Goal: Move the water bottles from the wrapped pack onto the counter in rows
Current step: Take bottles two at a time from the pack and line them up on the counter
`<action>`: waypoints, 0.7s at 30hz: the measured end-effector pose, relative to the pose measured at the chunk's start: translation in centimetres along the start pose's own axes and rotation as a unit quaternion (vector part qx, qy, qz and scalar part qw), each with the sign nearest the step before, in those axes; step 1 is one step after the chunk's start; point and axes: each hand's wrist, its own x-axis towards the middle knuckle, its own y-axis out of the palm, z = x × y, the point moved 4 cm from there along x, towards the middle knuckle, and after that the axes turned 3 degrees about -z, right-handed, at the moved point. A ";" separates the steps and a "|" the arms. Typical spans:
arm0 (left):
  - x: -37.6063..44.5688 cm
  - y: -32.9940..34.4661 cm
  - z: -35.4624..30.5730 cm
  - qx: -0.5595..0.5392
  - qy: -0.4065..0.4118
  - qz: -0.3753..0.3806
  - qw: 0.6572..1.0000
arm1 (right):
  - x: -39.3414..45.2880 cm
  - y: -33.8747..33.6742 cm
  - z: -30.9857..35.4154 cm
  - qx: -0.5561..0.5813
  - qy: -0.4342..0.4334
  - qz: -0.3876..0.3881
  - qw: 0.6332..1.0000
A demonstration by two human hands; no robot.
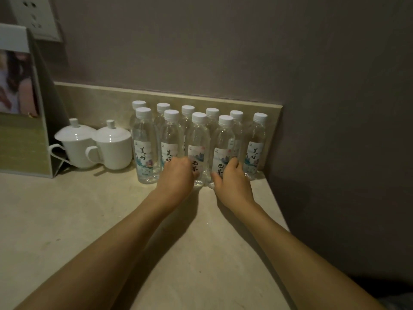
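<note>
Both hands are curled round the lower halves of front-row bottles: the left hand (176,173) wraps the second bottle (171,142) from the left, its fingertips reaching toward the third bottle (198,148), and the right hand (232,177) closes on the fourth bottle (223,151), thumb on the near side and fingers round the far side. Whether either hand is squeezing or only steadying I cannot tell.

From the head camera, all the bottles stand upright, caps up, on the counter (111,220) in two rows along the backsplash (107,101). The back row holds about six; the front row has four and stops short, so the end bottle (257,146) at the right has nothing before it. That gap lies just right of the right hand, the nearer one. No wrapped pack is in sight. Two lidded cups (96,144) sit left of the rows, beside a card stand (22,108).
</note>
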 end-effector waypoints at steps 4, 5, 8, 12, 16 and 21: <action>-0.4 -0.2 0.0 -0.014 0.006 -0.007 1.000 | -0.2 0.1 -0.1 0.015 0.007 -0.004 1.000; -0.5 -0.2 0.0 -0.017 0.008 -0.008 1.000 | -0.2 0.1 -0.2 0.020 0.010 -0.004 1.000; -0.8 -0.2 0.0 -0.018 0.008 -0.006 1.000 | -0.2 0.0 -0.1 0.030 0.016 -0.003 0.999; -0.8 -0.5 0.0 -0.020 0.001 -0.001 1.000 | -0.2 0.0 0.2 0.020 0.020 0.001 1.000; -1.1 -0.7 -0.1 -0.031 -0.003 0.001 1.000 | -0.3 -0.1 0.4 0.029 0.039 0.021 0.999; -1.3 -1.2 0.1 -0.011 0.001 0.003 1.000 | -0.9 -0.6 0.2 0.057 0.060 0.039 0.996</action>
